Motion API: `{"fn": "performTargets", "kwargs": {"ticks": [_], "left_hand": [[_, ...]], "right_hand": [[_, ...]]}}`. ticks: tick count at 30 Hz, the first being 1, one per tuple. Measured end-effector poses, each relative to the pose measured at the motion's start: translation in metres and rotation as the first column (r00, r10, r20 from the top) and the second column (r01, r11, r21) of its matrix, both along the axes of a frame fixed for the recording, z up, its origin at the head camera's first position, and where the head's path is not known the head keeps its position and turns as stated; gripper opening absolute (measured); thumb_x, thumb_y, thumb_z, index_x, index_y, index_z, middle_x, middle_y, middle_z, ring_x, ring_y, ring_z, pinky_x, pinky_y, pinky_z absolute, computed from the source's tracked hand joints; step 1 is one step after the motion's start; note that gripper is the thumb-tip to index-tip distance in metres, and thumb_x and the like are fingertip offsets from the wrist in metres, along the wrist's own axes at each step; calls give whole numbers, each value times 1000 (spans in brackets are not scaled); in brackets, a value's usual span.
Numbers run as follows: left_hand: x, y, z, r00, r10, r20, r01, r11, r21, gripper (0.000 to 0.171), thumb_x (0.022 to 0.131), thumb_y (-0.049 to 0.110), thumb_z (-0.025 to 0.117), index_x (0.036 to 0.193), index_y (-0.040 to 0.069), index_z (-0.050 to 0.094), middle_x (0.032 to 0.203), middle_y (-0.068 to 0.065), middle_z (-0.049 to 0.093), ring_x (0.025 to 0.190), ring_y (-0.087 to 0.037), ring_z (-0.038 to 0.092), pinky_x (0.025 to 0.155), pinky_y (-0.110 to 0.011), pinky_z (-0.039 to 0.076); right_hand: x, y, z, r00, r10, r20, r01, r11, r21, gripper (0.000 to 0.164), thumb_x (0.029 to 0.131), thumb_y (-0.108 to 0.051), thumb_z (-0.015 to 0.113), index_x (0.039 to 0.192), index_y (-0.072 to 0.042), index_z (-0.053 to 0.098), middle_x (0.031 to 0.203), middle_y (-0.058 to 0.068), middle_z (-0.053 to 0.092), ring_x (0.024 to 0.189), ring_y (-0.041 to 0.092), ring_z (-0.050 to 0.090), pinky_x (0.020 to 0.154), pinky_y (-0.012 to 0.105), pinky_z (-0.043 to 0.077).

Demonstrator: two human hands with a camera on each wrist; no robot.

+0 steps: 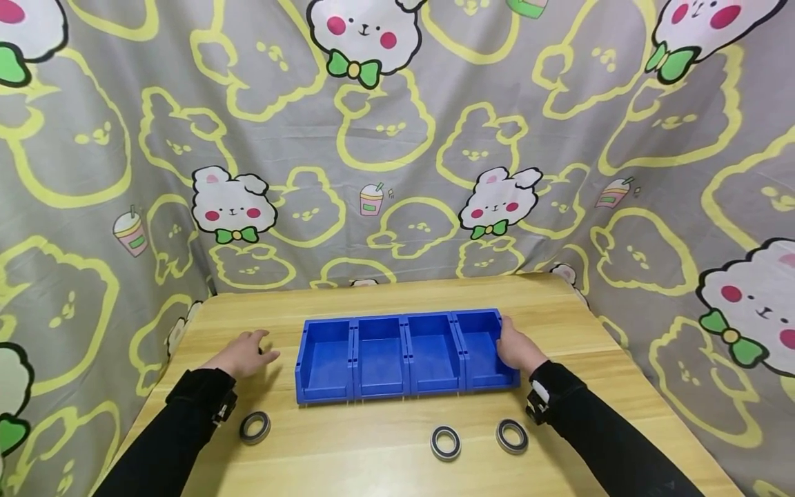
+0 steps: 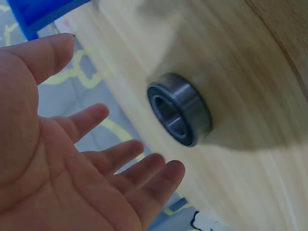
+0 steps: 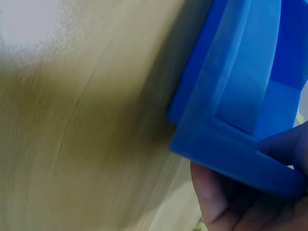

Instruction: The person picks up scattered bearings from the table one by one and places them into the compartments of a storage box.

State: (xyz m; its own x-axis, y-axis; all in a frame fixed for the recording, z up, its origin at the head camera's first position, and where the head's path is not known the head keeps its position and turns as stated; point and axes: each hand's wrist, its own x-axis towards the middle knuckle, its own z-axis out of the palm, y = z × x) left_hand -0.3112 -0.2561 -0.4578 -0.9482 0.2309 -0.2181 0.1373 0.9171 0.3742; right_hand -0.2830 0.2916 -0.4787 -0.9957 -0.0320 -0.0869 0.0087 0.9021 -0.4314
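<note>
A row of joined blue plastic bins (image 1: 380,389) stands mid-table, open tops facing up. At its right end, my right hand (image 1: 518,347) grips the side wall of the rightmost bin (image 3: 231,139). The right wrist view has the thumb inside that wall and the fingers (image 3: 208,192) outside it. Left of the row, my left hand (image 1: 245,353) is held over the table with nothing in it, fingers spread in the left wrist view. Nearest to it is a ball bearing (image 2: 192,106), a steel ring with a dark seal, lying flat on the wood.
Two more ball bearings lie in front of the row on the right, one bearing (image 1: 445,456) nearer the middle, the other bearing (image 1: 524,437) by the right wrist. A patterned grey curtain (image 1: 397,152) encloses the wooden table (image 1: 348,455) at the back and sides.
</note>
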Motion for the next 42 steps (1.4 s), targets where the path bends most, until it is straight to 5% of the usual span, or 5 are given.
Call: {"fn": "performTargets", "kwargs": {"ticks": [10, 17, 23, 27, 42], "left_hand": [[-7, -3, -11, 998, 61, -1, -61, 997, -39, 69, 101, 32, 58, 148, -12, 32, 143, -45, 30, 130, -64, 29, 102, -69, 32], [-11, -5, -10, 996, 90, 12, -89, 994, -61, 68, 99, 30, 61, 145, -12, 35, 137, -46, 34, 123, -63, 39, 94, -63, 42], [-11, -6, -12, 997, 75, 10, -74, 995, -71, 59, 96, 29, 66, 133, -12, 47, 119, -38, 47, 101, -48, 55, 85, -53, 47], [-12, -7, -13, 997, 73, 2, -72, 995, -75, 51, 94, 31, 68, 122, -9, 52, 106, -29, 49, 89, -37, 52, 79, -49, 46], [-6, -3, -8, 998, 41, -43, -44, 997, -64, 17, 96, 5, 56, 111, -3, 55, 100, -26, 48, 84, -39, 48, 71, -46, 39]], "right_hand": [[-4, -3, -5, 1000, -8, 14, 7, 1000, 28, 61, 100, -3, 44, 144, 22, 10, 94, 34, 63, 78, 32, 65, 74, 48, 53], [-6, -3, -7, 999, -18, 28, 17, 999, 37, 61, 101, -4, 42, 145, 21, 9, 98, 34, 62, 78, 30, 64, 73, 46, 53], [-6, -3, -7, 999, -23, 30, 22, 999, 41, 61, 101, -4, 43, 146, 21, 9, 85, 24, 62, 72, 28, 62, 67, 43, 52], [-5, -2, -8, 1000, -20, 19, 19, 999, 44, 61, 101, -4, 44, 145, 21, 10, 85, 26, 63, 72, 28, 63, 68, 44, 52], [0, -1, -3, 1000, -30, 8, 30, 999, 21, 59, 100, -3, 43, 144, 21, 11, 88, 29, 63, 72, 29, 63, 67, 45, 52]]}}
